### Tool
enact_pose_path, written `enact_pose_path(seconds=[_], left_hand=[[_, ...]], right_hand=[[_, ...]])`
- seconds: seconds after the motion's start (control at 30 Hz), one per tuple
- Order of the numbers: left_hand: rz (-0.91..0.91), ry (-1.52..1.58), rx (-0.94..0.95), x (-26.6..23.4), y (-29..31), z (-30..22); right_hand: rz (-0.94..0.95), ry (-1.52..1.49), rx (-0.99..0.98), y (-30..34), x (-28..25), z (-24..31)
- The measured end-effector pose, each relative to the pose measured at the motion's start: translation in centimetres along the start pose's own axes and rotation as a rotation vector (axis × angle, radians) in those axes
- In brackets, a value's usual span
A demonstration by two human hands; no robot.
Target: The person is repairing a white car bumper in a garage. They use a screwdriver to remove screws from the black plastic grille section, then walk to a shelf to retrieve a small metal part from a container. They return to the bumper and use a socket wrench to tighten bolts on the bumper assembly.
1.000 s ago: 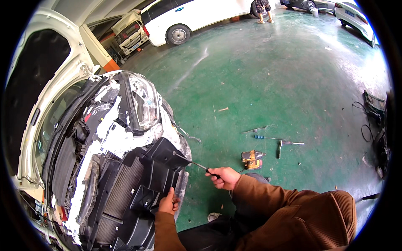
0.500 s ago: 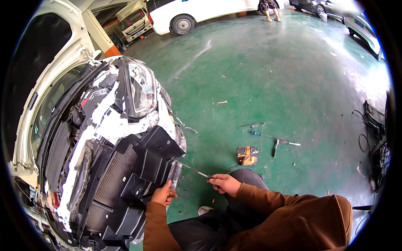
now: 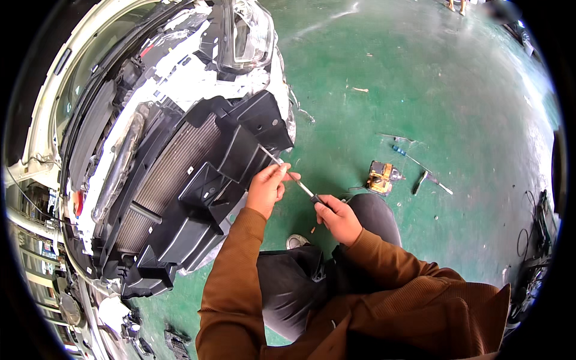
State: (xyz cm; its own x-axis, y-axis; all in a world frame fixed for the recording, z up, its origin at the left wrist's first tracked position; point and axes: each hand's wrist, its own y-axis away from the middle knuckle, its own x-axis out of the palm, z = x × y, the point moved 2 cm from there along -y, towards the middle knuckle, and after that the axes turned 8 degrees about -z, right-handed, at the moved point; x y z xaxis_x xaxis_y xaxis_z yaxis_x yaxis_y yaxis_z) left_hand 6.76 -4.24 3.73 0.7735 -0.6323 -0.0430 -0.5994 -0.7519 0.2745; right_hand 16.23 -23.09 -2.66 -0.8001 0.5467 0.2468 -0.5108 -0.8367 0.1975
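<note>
My right hand [image 3: 339,219] is closed round the dark handle of a long screwdriver-like tool [image 3: 306,191] with a shiny metal shaft. Near the middle of that shaft, my left hand [image 3: 266,191] pinches it between thumb and fingers. The shaft's far end meets the black plastic air guide [image 3: 242,153] on the front of a car whose bumper is off; what the tip touches there is too small to tell. Behind the guide shows the finned radiator [image 3: 174,177].
A headlight [image 3: 247,39] sits above the guide. On the green floor to the right lie a yellow-black cordless driver [image 3: 379,177], a blue-handled screwdriver [image 3: 399,150] and a ratchet [image 3: 422,181]. Black cables and parts [image 3: 538,252] lie far right. My bent knee [image 3: 378,216] is beside my right hand.
My left hand has moved up from beside the black guide onto the tool's shaft. My right hand keeps its hold on the handle. The view has shifted, so the car sits higher.
</note>
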Motion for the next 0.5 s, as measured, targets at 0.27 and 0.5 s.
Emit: enact_pose_path(seconds=[0.27, 0.5], left_hand=[[-0.079, 0.123, -0.018, -2.4, 0.1, 0.1], [-0.245, 0.169, -0.256, -11.1, 2.4, 2.8]], right_hand=[[0.042, 0.133, -0.116, -0.5, 1.5, 0.7], [0.205, 0.294, -0.191, 0.0, 4.1, -1.4]])
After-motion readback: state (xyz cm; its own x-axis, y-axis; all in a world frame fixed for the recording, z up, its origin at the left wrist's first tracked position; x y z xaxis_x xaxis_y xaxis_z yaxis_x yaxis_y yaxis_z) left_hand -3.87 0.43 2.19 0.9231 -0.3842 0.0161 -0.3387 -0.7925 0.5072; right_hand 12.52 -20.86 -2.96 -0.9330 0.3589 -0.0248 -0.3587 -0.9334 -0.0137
